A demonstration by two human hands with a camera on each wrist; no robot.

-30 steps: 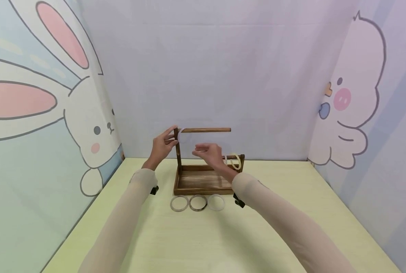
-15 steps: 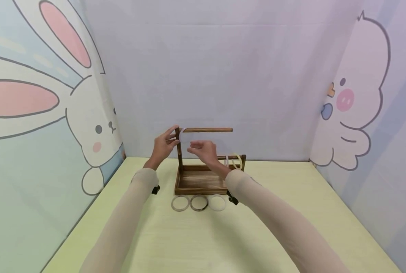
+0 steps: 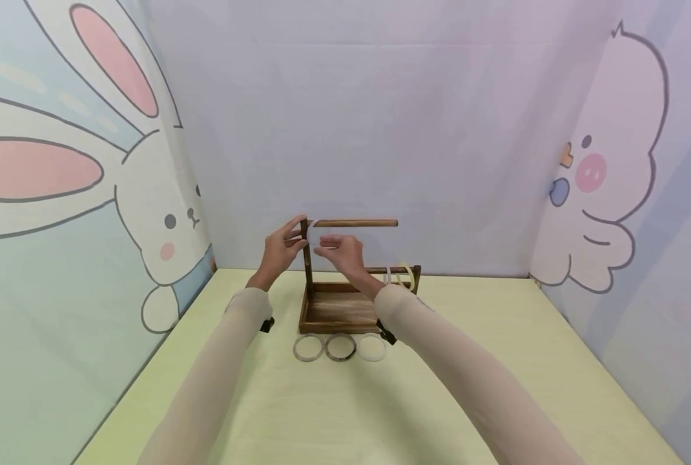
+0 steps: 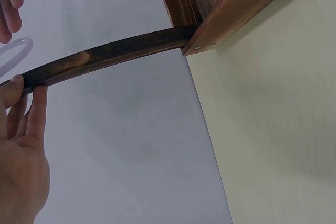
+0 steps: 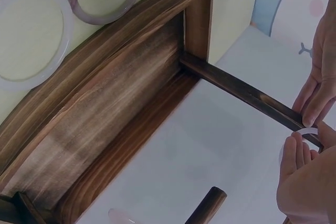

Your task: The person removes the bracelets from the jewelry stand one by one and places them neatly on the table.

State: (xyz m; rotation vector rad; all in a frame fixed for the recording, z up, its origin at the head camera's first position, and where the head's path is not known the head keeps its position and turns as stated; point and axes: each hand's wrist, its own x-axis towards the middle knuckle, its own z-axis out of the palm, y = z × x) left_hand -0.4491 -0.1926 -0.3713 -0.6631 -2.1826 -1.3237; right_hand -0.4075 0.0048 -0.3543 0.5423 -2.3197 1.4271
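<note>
A dark wooden bangle stand (image 3: 307,258) has a tall post at its left with a long upper rod (image 3: 363,223). My left hand (image 3: 278,250) pinches that post near its top, thumb on one side and fingertips on the other, as the left wrist view shows. A pale lilac bangle (image 4: 18,56) hangs on the upper rod close to the post. Beside it is my right hand (image 3: 342,253), fingers fairly straight and pointing at the bangle; in the left wrist view its fingers (image 4: 11,3) stand a little apart from the bangle.
A pale bangle (image 3: 389,276) and a yellow bangle (image 3: 411,278) hang on the short lower rod at the right. In front of the stand's tray (image 3: 345,327) lie a greyish bangle (image 3: 295,349), a dark-marked bangle (image 3: 354,352) and a white bangle (image 3: 384,349) on the table (image 3: 299,413).
My right hand has moved left along the upper rod, up to the lilac bangle near the post. The left hand keeps its hold on the post.
</note>
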